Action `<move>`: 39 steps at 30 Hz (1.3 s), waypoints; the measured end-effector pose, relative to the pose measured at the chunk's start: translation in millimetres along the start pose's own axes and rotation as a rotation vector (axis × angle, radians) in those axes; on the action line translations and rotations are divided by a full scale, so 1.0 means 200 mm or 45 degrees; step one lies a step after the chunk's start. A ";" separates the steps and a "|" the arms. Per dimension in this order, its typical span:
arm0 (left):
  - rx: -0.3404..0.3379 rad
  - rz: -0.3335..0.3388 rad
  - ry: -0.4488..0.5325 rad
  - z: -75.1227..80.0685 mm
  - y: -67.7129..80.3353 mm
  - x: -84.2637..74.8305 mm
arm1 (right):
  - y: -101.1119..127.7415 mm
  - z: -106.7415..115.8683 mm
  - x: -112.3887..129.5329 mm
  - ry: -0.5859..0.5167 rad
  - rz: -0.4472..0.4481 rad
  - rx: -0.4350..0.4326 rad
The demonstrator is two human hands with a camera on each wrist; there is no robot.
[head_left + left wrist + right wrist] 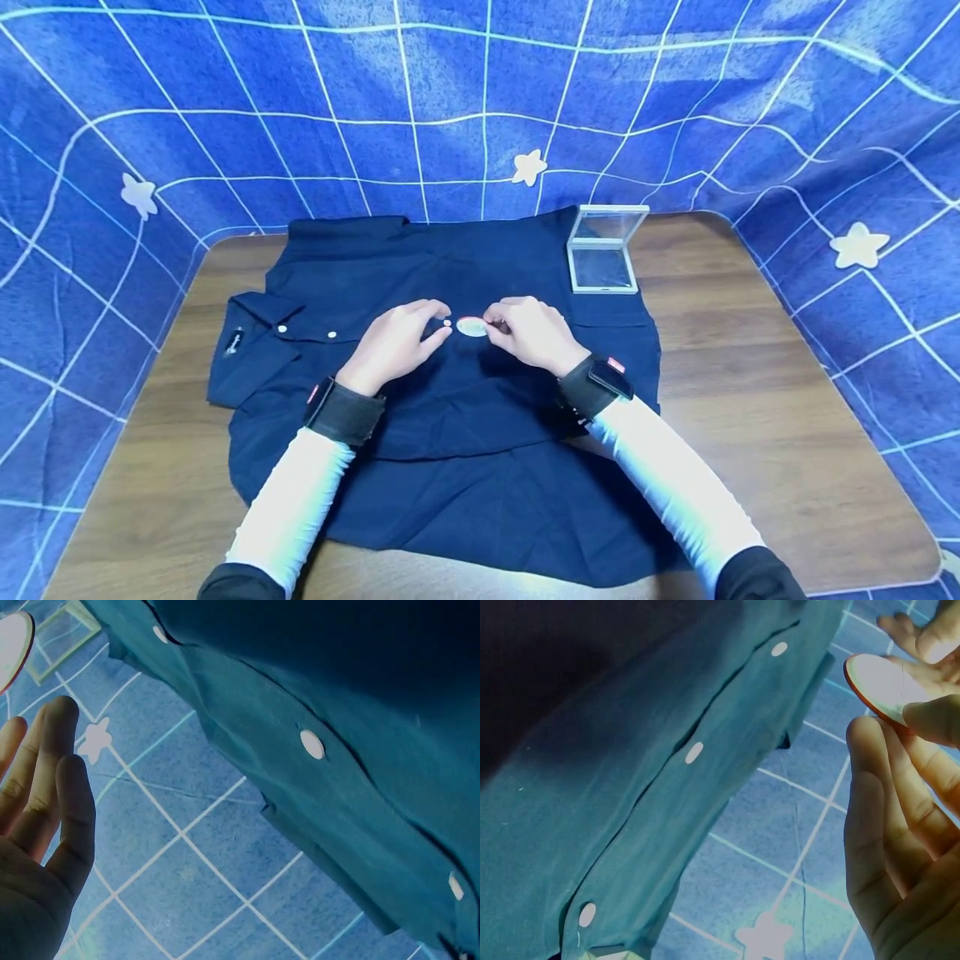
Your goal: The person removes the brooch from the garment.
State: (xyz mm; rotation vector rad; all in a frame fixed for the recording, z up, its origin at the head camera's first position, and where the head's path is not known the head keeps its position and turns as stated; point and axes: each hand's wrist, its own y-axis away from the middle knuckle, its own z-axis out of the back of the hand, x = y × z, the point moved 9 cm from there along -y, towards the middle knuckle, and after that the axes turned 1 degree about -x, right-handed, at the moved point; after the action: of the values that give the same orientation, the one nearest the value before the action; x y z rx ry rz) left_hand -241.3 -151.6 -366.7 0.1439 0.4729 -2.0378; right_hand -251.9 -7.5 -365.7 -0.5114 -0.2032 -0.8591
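Right hand: my right hand (534,332) pinches the small round badge (472,327) by its edge, thumb and fingertips curled round the rim. I judge this hold keeps its face flat to the cloth.
Badge: it lies on the dark navy shirt (450,400), near the button line at mid-chest. In the right wrist view its pale face and red-orange rim (881,682) show between my fingers.
Left hand: my left hand (397,340) is spread and relaxed, fingertips resting on the cloth just beside the badge and a white button (447,323). I judge it steadies the fabric; it grips nothing.
Shirt: spread flat on the wooden table (750,400), collar to my left, which keeps the front smooth for fine work.
Around: 1 clear hinged box (604,250) stands open on the shirt's far corner, well apart from both hands. A blue checked cloth (480,100) with pale stars backs the table.
In the way: nothing between my hands; only the buttons sit close.
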 end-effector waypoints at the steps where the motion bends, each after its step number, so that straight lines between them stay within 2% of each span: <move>1: 0.006 0.023 0.026 0.00 0.01 0.00 | 0.00 0.00 0.00 -0.011 0.000 0.000; 7: -0.006 0.090 0.169 0.04 0.04 0.00 | -0.01 0.02 0.01 -0.129 0.016 0.002; 14: -0.045 0.063 0.290 0.06 0.07 -0.01 | -0.02 0.04 0.03 -0.285 0.082 -0.016; 21: -0.072 0.030 0.379 0.05 0.09 -0.01 | -0.02 0.02 0.06 -0.369 0.095 0.001; 32: -0.136 0.012 0.416 0.05 0.12 0.01 | -0.04 -0.02 0.09 -0.406 0.103 0.007; 39: -0.197 0.005 0.440 0.08 0.13 0.02 | -0.05 -0.01 0.08 -0.452 0.065 -0.015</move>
State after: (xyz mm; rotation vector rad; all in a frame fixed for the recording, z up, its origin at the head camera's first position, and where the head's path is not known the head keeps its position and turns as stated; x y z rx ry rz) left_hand -219.5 -171.8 -359.2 0.4062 0.8412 -1.9691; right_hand -250.0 -24.7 -358.4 -0.6760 -0.5077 -0.7159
